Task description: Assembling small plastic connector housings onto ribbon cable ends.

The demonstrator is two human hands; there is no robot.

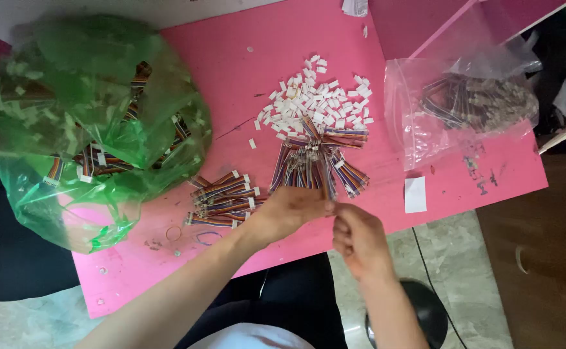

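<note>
Pink tabletop (425, 26) carries all we see, so we read it from the left. We find a green bag (89, 123) bulging with striped cables, its lower folds hanging past the near edge. Just right of it a bundle (221, 200) of the same cables lies in a neat row, white plugs at the ends, with a rubber band (174, 233) close by. Our left hand (289, 210) reaches in over the near edge, fingers pressed together around one cable (327, 181) at the foot of the loose fan (318, 161). That cable is a short flat ribbon of rainbow stripes, running up from the fingers. Our right hand (357, 236) sits just beside the left, beyond the table edge, fingertips curled and meeting it at the same cable. White plugs (315, 97) lie scattered above the fan. Bare pink shows between the fan and the clear bag (463, 110) of cables farther right, with a paper slip (415, 194) there near the edge.
</note>
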